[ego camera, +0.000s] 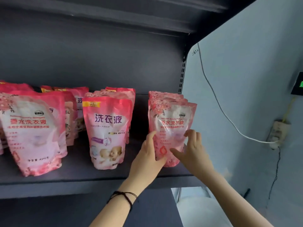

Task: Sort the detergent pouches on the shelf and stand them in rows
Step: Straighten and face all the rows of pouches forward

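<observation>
Pink detergent pouches stand in rows on a dark shelf (98,177). The front pouch of the right row (172,122) stands upright with several like it behind. My left hand (147,156) grips its lower left edge, thumb on the front. My right hand (191,149) touches its lower right side with curled fingers and the thumb across the front. A pouch with a baby picture (106,131) heads the middle row. A larger floral pouch (31,133) leans at the left front, with more pouches behind it.
The shelf's back panel and the upper shelf (114,22) close in the space above. To the right is a pale wall (246,79) with a white cable (218,104) running to a power strip (278,133). A gap separates the middle and right rows.
</observation>
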`<state>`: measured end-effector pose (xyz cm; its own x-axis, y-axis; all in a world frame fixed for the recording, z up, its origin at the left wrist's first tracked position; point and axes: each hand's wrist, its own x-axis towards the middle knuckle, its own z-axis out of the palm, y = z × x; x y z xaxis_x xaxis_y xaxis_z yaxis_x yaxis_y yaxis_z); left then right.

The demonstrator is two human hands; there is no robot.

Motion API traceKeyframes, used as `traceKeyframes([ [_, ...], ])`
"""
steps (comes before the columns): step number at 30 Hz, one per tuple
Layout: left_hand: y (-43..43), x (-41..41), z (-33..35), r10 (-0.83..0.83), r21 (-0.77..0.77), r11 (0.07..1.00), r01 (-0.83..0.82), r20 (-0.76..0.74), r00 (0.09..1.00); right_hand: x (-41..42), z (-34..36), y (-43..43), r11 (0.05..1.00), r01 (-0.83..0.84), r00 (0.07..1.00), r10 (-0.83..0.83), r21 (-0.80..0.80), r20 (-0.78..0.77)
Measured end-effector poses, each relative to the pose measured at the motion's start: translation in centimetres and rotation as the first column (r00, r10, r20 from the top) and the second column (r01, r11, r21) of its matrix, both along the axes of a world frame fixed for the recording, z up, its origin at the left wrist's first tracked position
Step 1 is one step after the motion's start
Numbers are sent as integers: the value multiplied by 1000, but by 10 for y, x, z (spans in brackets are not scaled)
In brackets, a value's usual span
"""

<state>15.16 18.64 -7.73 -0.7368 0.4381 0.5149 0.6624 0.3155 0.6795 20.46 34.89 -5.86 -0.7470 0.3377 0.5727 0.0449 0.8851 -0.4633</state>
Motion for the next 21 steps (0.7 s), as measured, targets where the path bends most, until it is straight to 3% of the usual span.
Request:
traceKeyframes([
  [4,16,-2,-13,60,36,998,-59,-26,998,-6,-9,5,974,-154,988,146,-165,-55],
  [9,23,-10,-16,87,59,995,-84,-38,996,-16,-14,8,966,-209,977,198,-150,-85],
  [14,18,-8,-15,83,-25,996,-85,-89,993,-11,-7,11,959,-222,975,220,-175,-31],
  [17,-2,-1,-7,51,-165,984,-71,-120,991,3,3,16,985,-136,969,109,110,222],
  [19,-26,5,5,72,-283,948,-146,-254,965,11,17,17,942,-70,935,-52,327,350],
  [21,-54,10,24,105,-355,899,-258,-398,911,16,34,14,920,-60,898,-120,387,424],
])
